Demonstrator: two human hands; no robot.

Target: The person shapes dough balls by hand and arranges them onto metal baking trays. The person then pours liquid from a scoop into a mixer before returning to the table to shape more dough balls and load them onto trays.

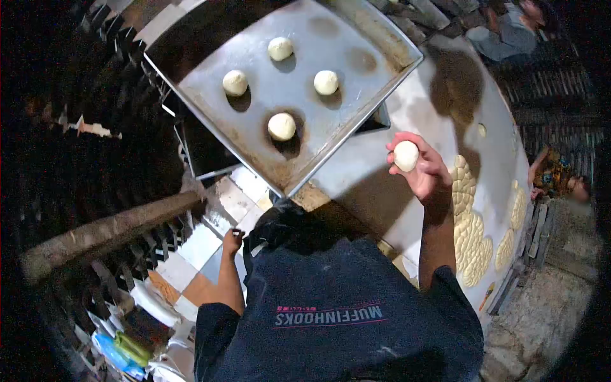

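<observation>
My right hand (421, 167) is raised over the table's edge, its fingers curled round a pale dough ball (406, 156). Ahead of me, a large square metal baking tray (299, 63) holds several similar balls, spaced apart; the nearest tray ball (281, 127) lies by the near corner. Low beside my body on the left, my left hand (234, 242) is closed. A small whitish spot shows at its fingers, too small to name.
On the pale table (407, 121) at right lie clusters of dough pieces (470, 235). Two people (506, 38) are beyond it. A wooden pole (114, 232) and plastic bags (118, 353) are on my left. Another tray (210, 149) sits beneath the first.
</observation>
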